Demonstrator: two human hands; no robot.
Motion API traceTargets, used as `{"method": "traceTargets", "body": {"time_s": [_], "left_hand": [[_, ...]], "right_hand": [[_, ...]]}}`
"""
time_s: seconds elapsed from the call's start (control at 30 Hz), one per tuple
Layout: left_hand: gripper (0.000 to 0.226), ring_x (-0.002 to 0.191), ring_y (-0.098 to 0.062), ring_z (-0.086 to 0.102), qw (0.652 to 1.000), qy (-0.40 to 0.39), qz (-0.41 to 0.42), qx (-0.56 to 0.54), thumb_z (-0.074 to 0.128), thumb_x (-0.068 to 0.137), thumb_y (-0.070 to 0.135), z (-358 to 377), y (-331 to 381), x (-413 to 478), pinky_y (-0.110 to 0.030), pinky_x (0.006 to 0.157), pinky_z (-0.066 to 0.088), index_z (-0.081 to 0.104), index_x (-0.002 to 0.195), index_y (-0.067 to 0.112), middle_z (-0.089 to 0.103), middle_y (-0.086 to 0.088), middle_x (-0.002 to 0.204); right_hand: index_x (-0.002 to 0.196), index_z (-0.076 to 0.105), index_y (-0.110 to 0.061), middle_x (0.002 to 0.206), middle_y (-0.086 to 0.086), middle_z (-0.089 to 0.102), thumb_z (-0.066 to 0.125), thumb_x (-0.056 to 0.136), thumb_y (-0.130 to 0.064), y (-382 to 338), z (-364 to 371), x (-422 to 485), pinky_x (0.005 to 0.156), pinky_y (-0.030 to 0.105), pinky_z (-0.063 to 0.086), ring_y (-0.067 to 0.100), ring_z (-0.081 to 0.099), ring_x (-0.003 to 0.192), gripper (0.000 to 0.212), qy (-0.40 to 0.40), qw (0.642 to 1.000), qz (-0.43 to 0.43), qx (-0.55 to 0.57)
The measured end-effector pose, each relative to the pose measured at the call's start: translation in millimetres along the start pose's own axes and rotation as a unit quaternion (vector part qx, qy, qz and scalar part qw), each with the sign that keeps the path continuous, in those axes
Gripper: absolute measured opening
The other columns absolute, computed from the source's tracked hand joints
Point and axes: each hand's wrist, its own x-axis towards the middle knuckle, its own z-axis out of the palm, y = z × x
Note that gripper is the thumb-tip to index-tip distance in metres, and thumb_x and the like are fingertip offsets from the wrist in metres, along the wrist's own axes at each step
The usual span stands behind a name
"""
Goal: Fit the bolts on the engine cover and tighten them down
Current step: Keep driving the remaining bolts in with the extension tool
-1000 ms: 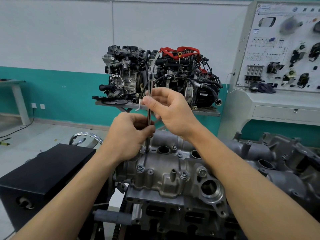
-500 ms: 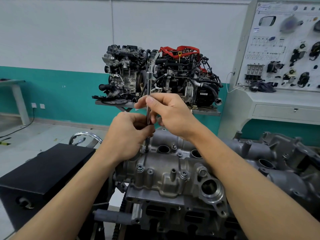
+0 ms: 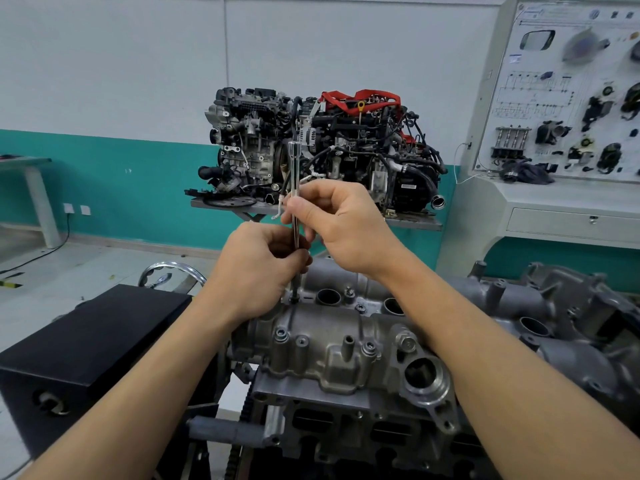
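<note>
The grey cast engine cover (image 3: 332, 344) sits on the engine in front of me, with several bolts in its bosses, one of them (image 3: 281, 335) near the front left. A long chrome extension bar (image 3: 294, 168) stands upright with its lower tip on a bolt (image 3: 294, 299) at the cover's far left edge. My left hand (image 3: 258, 271) grips the bar's lower part just above the cover. My right hand (image 3: 337, 226) pinches the bar higher up between thumb and fingers. The bar's top end pokes out above both hands.
A black box (image 3: 83, 344) stands to the left of the engine, with a chrome ring (image 3: 173, 271) behind it. Another engine (image 3: 318, 154) rests on a stand by the wall. A training panel cabinet (image 3: 568, 133) is at the right, a second grey casting (image 3: 571, 306) below it.
My right hand has slid a little lower on the bar and its fingers have rolled around it. My left hand stays on the lower part of the bar.
</note>
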Motion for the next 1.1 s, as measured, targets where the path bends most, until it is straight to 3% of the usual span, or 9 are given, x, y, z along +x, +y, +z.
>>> {"method": "traceTargets", "body": {"time_s": [0.1, 0.27, 0.33, 0.5, 0.57, 0.7, 0.9, 1.0, 1.1], "left_hand": [[0.01, 0.068, -0.002, 0.072, 1.0, -0.004, -0.007, -0.008, 0.071, 0.088, 0.006, 0.8, -0.8, 0.6, -0.01, 0.064, 0.052, 0.076, 0.089, 0.014, 0.077, 0.006, 0.074], [0.015, 0.064, -0.003, 0.069, 1.0, -0.003, 0.0, 0.008, 0.071, 0.088, 0.005, -0.3, -0.6, 0.2, -0.011, 0.059, 0.047, 0.074, 0.08, 0.017, 0.076, 0.005, 0.072], [0.014, 0.069, -0.012, 0.072, 1.0, 0.0, 0.0, 0.02, 0.071, 0.087, 0.007, -0.6, -0.6, 0.3, -0.018, 0.06, 0.052, 0.074, 0.077, 0.017, 0.076, 0.003, 0.072], [0.009, 0.074, -0.009, 0.074, 1.0, -0.008, -0.015, 0.003, 0.073, 0.086, 0.009, 0.6, 0.1, 0.5, -0.019, 0.07, 0.054, 0.076, 0.088, 0.017, 0.077, 0.006, 0.075], [0.011, 0.073, -0.011, 0.073, 1.0, -0.008, -0.016, -0.005, 0.072, 0.087, 0.007, -0.3, 0.4, 0.6, -0.019, 0.067, 0.054, 0.075, 0.085, 0.018, 0.077, 0.004, 0.074], [0.014, 0.071, -0.014, 0.073, 1.0, -0.009, -0.008, 0.007, 0.071, 0.087, 0.006, -1.1, 0.4, 0.6, -0.023, 0.064, 0.054, 0.074, 0.079, 0.018, 0.077, 0.002, 0.074], [0.011, 0.075, -0.001, 0.072, 1.0, -0.012, -0.011, 0.007, 0.075, 0.086, 0.009, 0.3, -0.6, 0.9, -0.01, 0.068, 0.051, 0.078, 0.094, 0.016, 0.078, 0.007, 0.08], [0.011, 0.07, -0.001, 0.071, 1.0, -0.009, -0.015, -0.005, 0.074, 0.086, 0.007, 0.1, -0.2, 0.6, -0.011, 0.063, 0.05, 0.077, 0.09, 0.017, 0.077, 0.007, 0.076], [0.013, 0.068, -0.007, 0.071, 1.0, -0.006, -0.004, 0.013, 0.073, 0.086, 0.009, -0.5, -0.2, 0.4, -0.017, 0.061, 0.049, 0.076, 0.083, 0.021, 0.077, 0.005, 0.074]], "right_hand": [[0.076, 0.058, -0.011, 0.068, 0.005, 0.058, 0.079, 0.083, -0.011, 3.1, -0.5, 1.1, 0.058, 0.027, 0.045, 0.013, 0.052, 0.06, 0.022, 0.061, 0.998, 0.0, -0.016], [0.107, 0.065, -0.004, 0.094, 0.007, 0.072, 0.06, 0.098, -0.013, 1.1, 1.0, 0.9, 0.05, 0.015, 0.043, 0.006, 0.052, 0.055, 0.014, -0.005, 0.999, 0.026, 0.02], [0.099, 0.068, -0.002, 0.087, 0.005, 0.072, 0.054, 0.101, -0.009, 0.0, 1.5, -0.4, 0.048, 0.015, 0.043, 0.006, 0.051, 0.052, 0.015, -0.014, 1.0, 0.007, 0.012], [0.07, 0.055, -0.012, 0.068, 0.018, 0.057, 0.078, 0.085, -0.015, 3.1, 1.2, 0.8, 0.052, 0.026, 0.039, 0.019, 0.048, 0.058, 0.027, 0.063, 0.998, 0.006, -0.026], [0.082, 0.06, -0.008, 0.08, 0.023, 0.065, 0.072, 0.09, -0.02, 0.7, 1.4, 0.3, 0.051, 0.022, 0.041, 0.014, 0.05, 0.057, 0.019, 0.042, 0.999, 0.023, -0.009], [0.102, 0.065, -0.003, 0.093, 0.008, 0.072, 0.049, 0.104, -0.012, -2.9, 1.3, -1.7, 0.045, 0.013, 0.04, 0.008, 0.051, 0.049, 0.018, -0.018, 0.999, 0.02, 0.025], [0.071, 0.053, -0.014, 0.066, 0.016, 0.058, 0.075, 0.087, -0.015, 0.3, 0.3, -0.2, 0.055, 0.035, 0.042, 0.02, 0.047, 0.057, 0.027, 0.071, 0.997, 0.017, -0.027], [0.087, 0.062, -0.007, 0.083, 0.016, 0.067, 0.069, 0.093, -0.019, -1.2, 0.6, -1.5, 0.054, 0.024, 0.045, 0.011, 0.05, 0.053, 0.014, 0.033, 0.999, 0.024, -0.001], [0.104, 0.064, 0.006, 0.099, 0.021, 0.071, 0.051, 0.102, -0.008, -4.8, 2.1, -3.2, 0.052, 0.011, 0.045, 0.006, 0.051, 0.047, 0.019, -0.007, 0.999, 0.016, 0.032]]}}
